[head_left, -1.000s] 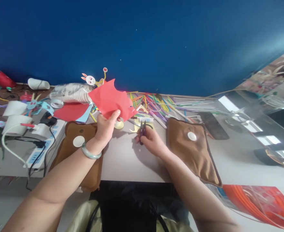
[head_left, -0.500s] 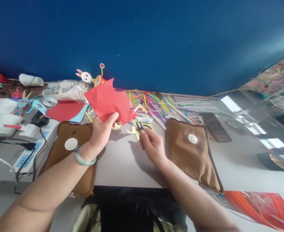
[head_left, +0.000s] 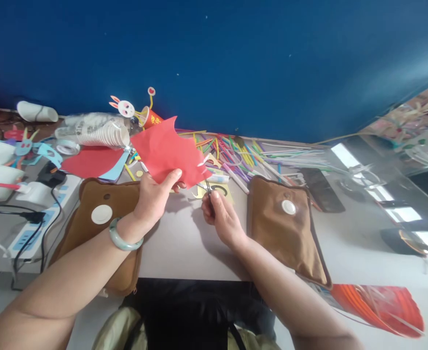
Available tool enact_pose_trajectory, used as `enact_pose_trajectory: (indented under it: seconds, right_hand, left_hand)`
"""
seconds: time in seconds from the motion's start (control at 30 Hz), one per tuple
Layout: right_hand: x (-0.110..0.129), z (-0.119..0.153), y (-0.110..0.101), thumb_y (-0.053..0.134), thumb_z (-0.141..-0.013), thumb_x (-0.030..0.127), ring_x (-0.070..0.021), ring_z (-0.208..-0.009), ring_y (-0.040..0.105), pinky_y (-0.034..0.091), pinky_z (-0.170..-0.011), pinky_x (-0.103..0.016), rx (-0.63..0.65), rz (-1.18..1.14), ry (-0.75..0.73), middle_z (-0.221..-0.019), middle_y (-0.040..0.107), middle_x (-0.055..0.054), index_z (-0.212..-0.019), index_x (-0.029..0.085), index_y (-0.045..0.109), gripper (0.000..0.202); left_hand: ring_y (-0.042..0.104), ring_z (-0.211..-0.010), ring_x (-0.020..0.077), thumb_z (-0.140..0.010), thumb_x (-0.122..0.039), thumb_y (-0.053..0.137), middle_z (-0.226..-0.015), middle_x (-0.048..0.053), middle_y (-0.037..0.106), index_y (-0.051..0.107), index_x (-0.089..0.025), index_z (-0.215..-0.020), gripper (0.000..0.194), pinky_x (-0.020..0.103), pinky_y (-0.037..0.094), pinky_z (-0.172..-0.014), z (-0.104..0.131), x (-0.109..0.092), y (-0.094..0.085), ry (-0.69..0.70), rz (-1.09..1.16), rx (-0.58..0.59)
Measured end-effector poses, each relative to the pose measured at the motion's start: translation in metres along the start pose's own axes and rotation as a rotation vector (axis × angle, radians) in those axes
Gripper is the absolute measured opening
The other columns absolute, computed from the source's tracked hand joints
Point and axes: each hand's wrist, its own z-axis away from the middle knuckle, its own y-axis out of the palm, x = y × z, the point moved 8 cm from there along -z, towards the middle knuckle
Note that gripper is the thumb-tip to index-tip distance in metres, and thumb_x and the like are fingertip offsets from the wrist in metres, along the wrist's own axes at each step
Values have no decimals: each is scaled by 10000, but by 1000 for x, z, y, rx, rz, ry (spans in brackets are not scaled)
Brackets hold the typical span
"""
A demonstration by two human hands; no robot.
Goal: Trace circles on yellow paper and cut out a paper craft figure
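A sheet of red paper (head_left: 170, 150) with ragged, curved cut edges is pinched in my left hand (head_left: 159, 194), thumb on top. The paper is held up above the table. My right hand (head_left: 223, 216) grips small scissors (head_left: 209, 187), whose blades point up at the lower right edge of the red paper. Whether the blades touch the paper, I cannot tell. Behind them on the table lie yellow paper scraps (head_left: 224, 189) and a clear-and-white tube (head_left: 219, 178).
Brown hot-water bags (head_left: 86, 238) (head_left: 282, 238) lie at both sides. Pipe cleaners (head_left: 243, 155) spread along the blue wall. A power strip (head_left: 27, 233), stacked paper cups (head_left: 104, 136) and a rabbit-faced cup craft (head_left: 150, 116) are at left; a dark phone (head_left: 321, 189) lies right.
My right hand has turned and shifted slightly, bringing the scissors from pointing up-left to nearly upright at the paper's edge. My left hand still holds the red paper.
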Motion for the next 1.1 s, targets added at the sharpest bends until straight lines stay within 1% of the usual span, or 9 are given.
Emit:
enact_pose_trajectory:
  seconds: [0.13,0.33,0.6,0.7,0.83,0.9,0.97,1.03,1.1]
  right_hand:
    - [-2,-1,2,474,-902,741,-82,-486,294,211,-446,-228,3,-26,1,-627,384,63,-871,224,483,518]
    - [3,-1,1,462,-918,724,-78,-470,278,200,-447,-234,-17,-3,-24,-611,380,67,-855,225,481,503]
    - [6,-2,-1,455,-914,732,-78,-460,282,211,-436,-231,-42,32,-42,-590,371,68,-831,228,473,511]
    - [8,-3,-7,474,-907,731,-79,-467,289,209,-434,-228,-93,33,-64,-589,376,63,-832,219,508,519]
    - [19,-7,-28,518,-898,707,-90,-479,276,199,-433,-237,-165,86,-94,-583,356,56,-843,205,589,510]
    - [27,-10,-38,554,-880,701,-92,-479,261,185,-439,-242,-137,135,-79,-564,328,59,-848,195,635,514]
    - [36,-11,-45,586,-867,691,-89,-478,247,177,-452,-247,-59,208,-70,-542,318,62,-849,178,677,522]
    - [42,-11,-49,576,-881,680,-87,-481,235,175,-471,-253,20,295,-52,-518,307,66,-853,159,714,540]
    - [47,-10,-49,574,-889,665,-88,-493,270,198,-490,-257,97,390,-39,-514,333,59,-845,143,742,550]
  left_hand:
    - [688,-565,170,-732,-358,805,-672,35,715,691,-150,-812,251,271,576,-539,3,4,1,-26,-5,7]
    - [685,-547,188,-731,-379,817,-659,35,722,727,-164,-868,270,302,597,-552,4,10,2,-40,-15,31]
    - [690,-564,192,-734,-412,814,-660,43,726,731,-156,-870,302,293,595,-552,4,11,5,-33,-37,63]
    - [685,-572,178,-735,-395,812,-677,41,725,722,-158,-829,270,280,579,-548,3,8,3,-15,-32,58]
    - [667,-588,154,-706,-348,822,-707,44,726,711,-150,-780,238,259,558,-562,-4,3,-1,-23,-53,88]
    - [661,-599,153,-679,-314,828,-724,47,729,714,-147,-767,220,254,548,-564,-9,3,-2,-62,-88,123]
    - [659,-608,157,-661,-281,825,-734,45,729,717,-152,-766,199,255,544,-561,-12,4,-4,-96,-110,157]
    - [655,-605,161,-659,-257,810,-734,40,724,716,-160,-760,168,258,539,-549,-14,5,-3,-115,-106,192]
    - [643,-582,162,-662,-241,794,-720,38,715,712,-166,-733,131,262,528,-527,-14,6,-2,-129,-109,234]
